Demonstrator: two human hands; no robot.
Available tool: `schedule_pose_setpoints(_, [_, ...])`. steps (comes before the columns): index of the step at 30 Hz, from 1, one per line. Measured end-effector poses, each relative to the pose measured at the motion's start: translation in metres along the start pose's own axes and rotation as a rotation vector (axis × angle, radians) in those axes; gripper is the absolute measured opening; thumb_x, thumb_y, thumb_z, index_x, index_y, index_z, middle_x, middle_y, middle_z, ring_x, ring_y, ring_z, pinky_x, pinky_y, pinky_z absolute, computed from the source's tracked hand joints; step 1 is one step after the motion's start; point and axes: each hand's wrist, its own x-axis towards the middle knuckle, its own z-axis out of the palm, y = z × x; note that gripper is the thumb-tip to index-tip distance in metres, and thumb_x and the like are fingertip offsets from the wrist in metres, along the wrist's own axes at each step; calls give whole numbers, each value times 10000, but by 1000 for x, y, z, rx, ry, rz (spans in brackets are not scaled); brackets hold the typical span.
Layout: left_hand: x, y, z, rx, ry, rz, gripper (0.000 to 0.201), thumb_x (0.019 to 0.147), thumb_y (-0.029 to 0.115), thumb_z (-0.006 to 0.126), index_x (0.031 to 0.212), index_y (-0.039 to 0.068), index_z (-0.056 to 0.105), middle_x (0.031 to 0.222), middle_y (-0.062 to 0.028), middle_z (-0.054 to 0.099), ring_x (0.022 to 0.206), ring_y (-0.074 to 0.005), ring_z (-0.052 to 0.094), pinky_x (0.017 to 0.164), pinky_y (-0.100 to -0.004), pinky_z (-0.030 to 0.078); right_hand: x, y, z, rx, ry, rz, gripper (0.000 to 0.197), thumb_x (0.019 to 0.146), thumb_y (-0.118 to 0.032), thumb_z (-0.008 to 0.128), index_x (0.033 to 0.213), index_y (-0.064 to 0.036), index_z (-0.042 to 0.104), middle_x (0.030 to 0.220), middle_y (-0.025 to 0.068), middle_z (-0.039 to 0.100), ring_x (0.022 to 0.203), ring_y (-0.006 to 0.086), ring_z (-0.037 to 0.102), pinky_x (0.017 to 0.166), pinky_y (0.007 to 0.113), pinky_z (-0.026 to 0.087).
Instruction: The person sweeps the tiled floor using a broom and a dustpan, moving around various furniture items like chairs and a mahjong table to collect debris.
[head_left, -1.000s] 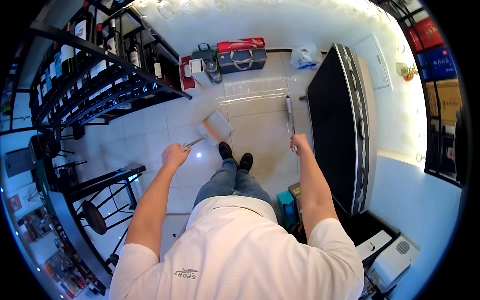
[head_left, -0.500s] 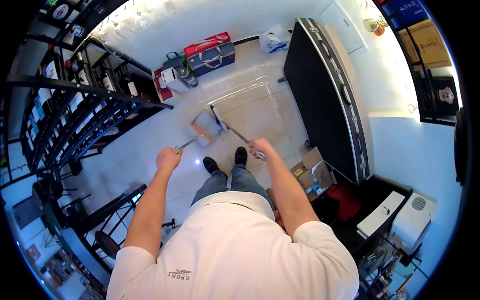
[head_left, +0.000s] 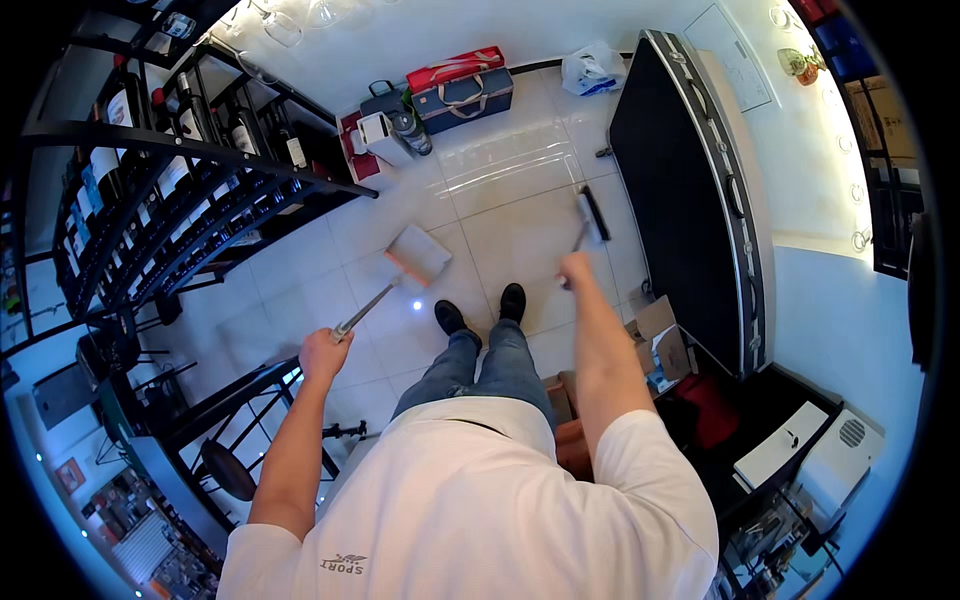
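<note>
My left hand (head_left: 325,354) is closed round the handle of a long-handled dustpan (head_left: 420,256). Its pale pan with an orange edge rests on the tiles ahead of my feet. In front of me to the right, my right hand (head_left: 574,269) grips the handle of a broom (head_left: 594,214). The broom's dark bristle head lies on the floor near the big black case, well apart from the dustpan. Most of the broom's handle is foreshortened behind my hand.
A large black flight case (head_left: 680,200) stands on the right, with an open cardboard box (head_left: 660,335) near its lower end. The wine rack (head_left: 170,190) fills the left. Bags (head_left: 463,100) and a white plastic bag (head_left: 593,70) sit along the far wall.
My right hand has swung the broom forward and right, away from the dustpan and toward the black case. My left hand has drawn back slightly with the dustpan's handle.
</note>
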Motion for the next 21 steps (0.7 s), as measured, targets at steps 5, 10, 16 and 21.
schedule_pose_setpoints(5, [5,-21,6,-2,15,47,466,789,493,705,768,28,694,785,-214,680,789,-403,665,709,-488,536,-33,40,169,-291,-212,-466,86,768,-1,611,743,78,634,659,218,644,672,326,703,538,455,531])
schedule_pose_setpoints(10, [-12,-72,9,6,-21,-73,466,789,505,702,803,38,705,833,-209,694,826,-395,675,742,-486,544,-150,-69,185,71,-437,20,128,813,-33,599,892,65,622,663,173,618,549,257,632,433,408,473])
schedule_pose_setpoints(16, [-18,-104,5,-27,-36,-107,487,785,524,701,787,37,692,842,-209,685,844,-378,670,728,-477,539,-157,-101,83,260,-393,5,450,838,-37,596,1280,17,529,670,107,587,444,159,524,369,324,418])
schedule_pose_setpoints(21, [-23,-126,26,-82,3,-163,495,781,534,703,742,42,670,798,-190,681,786,-377,663,687,-486,523,-67,-137,69,22,-90,-243,190,818,-4,541,961,93,621,631,126,573,452,207,565,381,368,440])
